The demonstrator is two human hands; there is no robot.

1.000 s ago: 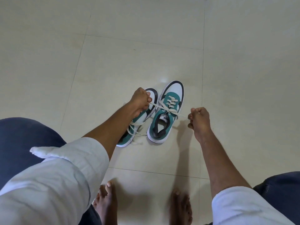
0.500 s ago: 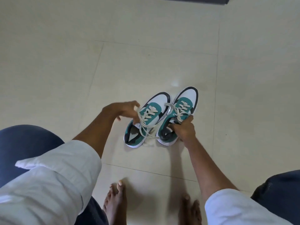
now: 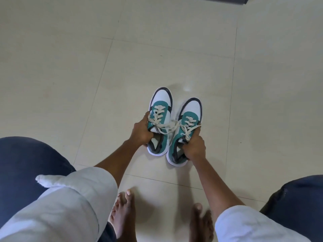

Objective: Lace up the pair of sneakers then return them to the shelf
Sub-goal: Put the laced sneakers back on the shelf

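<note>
We have one sneaker in each hand: the left hand [image 3: 141, 132] is clamped on the left side of the left sneaker [image 3: 160, 119], thumb inside the collar, and the right hand [image 3: 194, 147] is clamped on the right side of the right sneaker [image 3: 187, 131], its fingers [image 3: 198, 131] curled under the laces [image 3: 170, 127]. Both sit side by side at the floor [image 3: 70, 75] just beyond our bare feet, long axes running near to far with toes pointing away — whether they are lifted clear we cannot tell. Each hand grips near the heel end of its own shoe, so we judge the lift should be straight up with both together, since the loose laces cross between the pair; no shelf is in view.
</note>
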